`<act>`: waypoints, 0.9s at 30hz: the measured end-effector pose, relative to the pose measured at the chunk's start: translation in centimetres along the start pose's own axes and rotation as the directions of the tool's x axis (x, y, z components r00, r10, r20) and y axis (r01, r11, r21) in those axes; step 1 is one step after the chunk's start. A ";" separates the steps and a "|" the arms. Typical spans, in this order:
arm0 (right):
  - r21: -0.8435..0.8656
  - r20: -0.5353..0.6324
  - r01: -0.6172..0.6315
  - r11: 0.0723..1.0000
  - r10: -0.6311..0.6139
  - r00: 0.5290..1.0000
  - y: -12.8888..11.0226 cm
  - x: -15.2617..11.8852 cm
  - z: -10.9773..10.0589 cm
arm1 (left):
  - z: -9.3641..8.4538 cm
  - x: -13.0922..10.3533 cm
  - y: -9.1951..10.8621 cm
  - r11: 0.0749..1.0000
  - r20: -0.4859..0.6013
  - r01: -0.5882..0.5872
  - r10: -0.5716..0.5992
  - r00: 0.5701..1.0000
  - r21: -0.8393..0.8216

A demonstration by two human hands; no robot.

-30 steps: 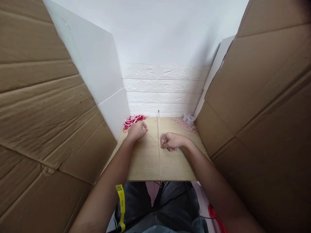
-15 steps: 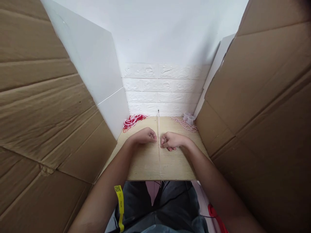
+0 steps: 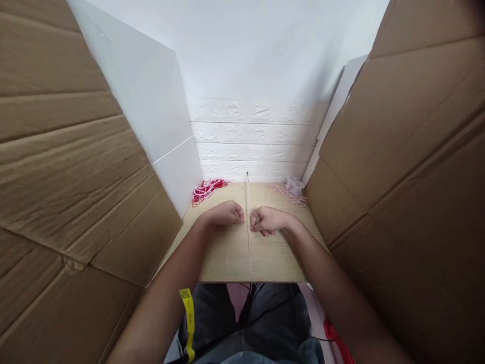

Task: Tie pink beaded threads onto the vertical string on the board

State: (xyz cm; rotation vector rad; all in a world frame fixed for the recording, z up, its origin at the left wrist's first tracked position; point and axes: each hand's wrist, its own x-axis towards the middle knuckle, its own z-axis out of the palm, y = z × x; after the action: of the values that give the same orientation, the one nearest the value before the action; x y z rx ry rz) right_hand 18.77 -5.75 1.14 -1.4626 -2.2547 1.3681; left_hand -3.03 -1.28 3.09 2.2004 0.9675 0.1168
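Note:
A thin pale cord (image 3: 248, 253) runs taut from a small nail (image 3: 247, 173) at the back to the front edge of the board. Just left of it, my left hand (image 3: 229, 213) is closed, its thumb and finger pinching what looks like a fine strand of cord. On the other side, my right hand (image 3: 268, 219) is closed in a similar pinch, fingertips very near the taut cord. The strands at my fingertips are very fine and barely show. Both hands rest low over the wooden board (image 3: 223, 258).
Red and white cords (image 3: 210, 191) lie tangled at the back left. Pale pink cords (image 3: 290, 194) and clear tape rolls (image 3: 296, 187) sit at the back right. Tall cardboard (image 3: 76, 167) on the left and a cardboard panel (image 3: 409, 151) on the right flank the board.
Almost nothing differs. Both hands keep their pinches beside the taut cord, and the view has shifted only very slightly.

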 end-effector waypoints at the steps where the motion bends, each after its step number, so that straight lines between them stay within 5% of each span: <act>1: 0.002 0.000 0.004 1.000 -0.004 1.000 0.0 0.0 0.0 | 0.0 0.1 -0.3 1.000 -0.029 0.008 -0.008 1.000 0.012; 5: 0.020 0.000 0.020 1.000 -0.020 1.000 0.1 0.0 0.0 | -0.2 0.6 -1.7 0.993 -0.234 0.087 -0.065 0.970 0.082; 9: 0.017 0.001 0.035 0.999 -0.035 0.999 0.0 0.0 0.0 | -0.4 0.8 -2.5 0.949 -0.423 0.279 -0.194 0.885 0.149; 22: 0.016 -0.002 0.028 0.999 -0.028 1.000 0.0 0.0 0.0 | -1.0 0.3 -2.2 0.765 -0.612 0.638 -0.460 0.643 0.095; 25: 0.019 -0.010 0.028 0.999 -0.028 1.000 0.1 0.1 0.0 | -0.9 0.4 -2.4 0.780 -0.615 0.623 -0.461 0.640 0.063; 27: 0.023 -0.005 0.036 0.999 -0.036 0.999 0.2 0.2 0.0 | -0.7 0.6 -2.5 0.833 -0.610 0.550 -0.406 0.681 0.059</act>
State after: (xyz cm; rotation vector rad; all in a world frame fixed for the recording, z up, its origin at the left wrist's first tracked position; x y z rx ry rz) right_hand 18.78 -5.61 0.90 -1.4097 -2.2432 1.3738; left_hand -4.33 0.63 1.86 2.0588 1.9798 0.4621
